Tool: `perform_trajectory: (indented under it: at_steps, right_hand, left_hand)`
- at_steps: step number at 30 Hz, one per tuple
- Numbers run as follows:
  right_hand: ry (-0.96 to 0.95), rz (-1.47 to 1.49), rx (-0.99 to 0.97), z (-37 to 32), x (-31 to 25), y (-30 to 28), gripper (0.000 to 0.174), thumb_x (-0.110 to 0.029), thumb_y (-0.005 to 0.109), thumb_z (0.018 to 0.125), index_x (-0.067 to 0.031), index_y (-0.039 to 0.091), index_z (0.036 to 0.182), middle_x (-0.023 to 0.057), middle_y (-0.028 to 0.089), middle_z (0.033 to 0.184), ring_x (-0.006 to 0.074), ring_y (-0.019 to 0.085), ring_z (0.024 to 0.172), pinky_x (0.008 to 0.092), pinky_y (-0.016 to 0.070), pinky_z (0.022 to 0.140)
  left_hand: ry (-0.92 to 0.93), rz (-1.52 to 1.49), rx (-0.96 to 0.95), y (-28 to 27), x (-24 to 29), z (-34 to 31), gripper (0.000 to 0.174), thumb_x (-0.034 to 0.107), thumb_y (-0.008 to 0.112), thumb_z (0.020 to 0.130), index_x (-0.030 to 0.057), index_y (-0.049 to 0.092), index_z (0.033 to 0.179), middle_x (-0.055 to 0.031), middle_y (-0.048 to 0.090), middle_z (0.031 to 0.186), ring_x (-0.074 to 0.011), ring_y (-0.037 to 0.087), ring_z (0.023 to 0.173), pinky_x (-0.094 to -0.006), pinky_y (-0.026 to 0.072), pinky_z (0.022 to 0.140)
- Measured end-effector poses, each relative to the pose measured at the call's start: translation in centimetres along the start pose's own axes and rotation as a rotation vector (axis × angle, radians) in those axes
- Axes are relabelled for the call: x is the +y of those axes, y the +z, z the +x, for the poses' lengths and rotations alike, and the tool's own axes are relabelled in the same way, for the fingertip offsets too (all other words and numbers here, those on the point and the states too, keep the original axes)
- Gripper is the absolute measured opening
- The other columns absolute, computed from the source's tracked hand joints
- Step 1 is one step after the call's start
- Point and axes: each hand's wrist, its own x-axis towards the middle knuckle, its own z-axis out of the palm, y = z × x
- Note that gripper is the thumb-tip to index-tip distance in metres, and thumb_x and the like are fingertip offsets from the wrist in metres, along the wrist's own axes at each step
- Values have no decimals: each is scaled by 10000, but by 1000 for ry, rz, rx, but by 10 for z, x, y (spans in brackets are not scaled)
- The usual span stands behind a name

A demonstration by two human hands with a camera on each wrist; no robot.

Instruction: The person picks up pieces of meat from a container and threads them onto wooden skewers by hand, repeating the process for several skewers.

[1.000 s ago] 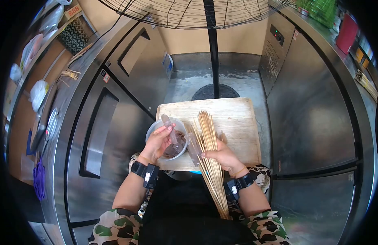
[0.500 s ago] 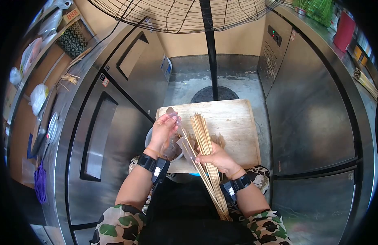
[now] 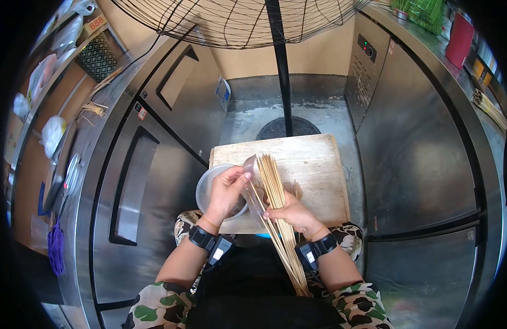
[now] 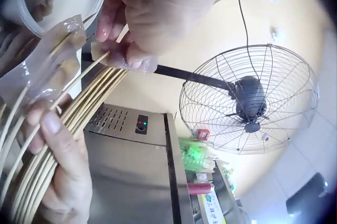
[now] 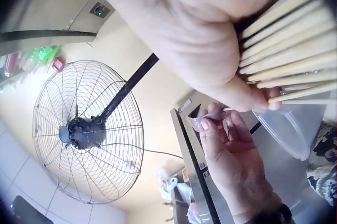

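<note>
My left hand (image 3: 227, 192) pinches a thin, translucent pinkish slice (image 3: 250, 162) between thumb and fingers. In the left wrist view, the tip of one bamboo skewer (image 4: 87, 70) meets that slice. My right hand (image 3: 298, 215) grips a thick bundle of bamboo skewers (image 3: 273, 183), their points up and away from me. Its thumb lies across a few skewers set apart on the bundle's left side. More wet, translucent slices (image 4: 45, 69) are threaded on skewers beside the bundle. Partly behind my left hand stands a clear plastic tub (image 3: 205, 189) with more slices inside.
Under the hands is a wooden board (image 3: 319, 181). A black-framed fan (image 3: 278, 66) stands beyond it. Steel cabinets (image 3: 146, 181) line the left side, and a steel fridge (image 3: 423, 148) the right. More skewers (image 3: 490, 109) lie on the right counter.
My left hand has moved right from over the tub, bringing the slice to the skewer points. The right hand stays around the bundle, which has shifted slightly left.
</note>
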Motion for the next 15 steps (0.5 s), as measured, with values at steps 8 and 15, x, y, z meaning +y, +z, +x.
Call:
perform_trajectory:
  at_steps: [8, 15]
  right_hand:
    - [-6, -15, -39, -3, -3, 1, 319, 28, 687, 738, -36, 498, 986, 28, 585, 773, 106, 597, 684, 212, 475, 595]
    - [-27, -23, -33, -5, -4, 1, 336, 19, 688, 744, -28, 499, 1018, 25, 585, 790, 93, 575, 665, 207, 474, 596]
  left_hand:
    - [-175, -200, 159, 2, 10, 9, 150, 112, 602, 879, 63, 565, 1015, -47, 657, 869, -59, 581, 700, -164, 462, 615]
    - [-482, -355, -70, -7, 13, 4, 251, 159, 599, 885, 68, 579, 1118, -31, 661, 926, -65, 591, 787, -176, 474, 673]
